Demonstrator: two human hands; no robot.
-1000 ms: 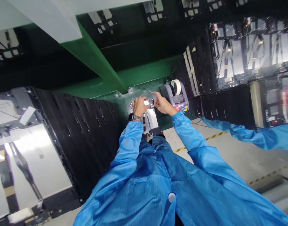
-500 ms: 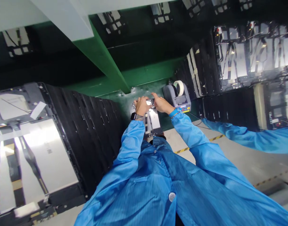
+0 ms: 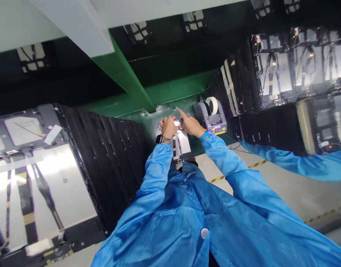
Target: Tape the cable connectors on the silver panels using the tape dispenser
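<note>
A flat device frame (image 3: 183, 142) with a silver plate and dark strips lies on the green bench in front of my body. My left hand (image 3: 169, 127), with a watch at the wrist, curls over the upper left part of this frame. My right hand (image 3: 192, 124), with a blue band at the wrist, is at its upper right part, the index finger pointing up and away. A small pale tip (image 3: 177, 108) shows at that finger; its kind is too small to tell. My right thumb is partly hidden near a shiny piece between the hands.
A grey tape dispenser (image 3: 210, 115) with a white roll stands right of my hands. Long rows of black-edged device frames (image 3: 109, 137) stand on the left. More silver-plated frames (image 3: 278, 70) are on the right. A green post (image 3: 131, 83) rises behind. Another person's blue sleeve (image 3: 292, 161) reaches in from the right.
The view has shifted slightly, so the left rows sit a little further right and lower. My hands stay at the frame; the pale tip at my right index finger shows more plainly.
</note>
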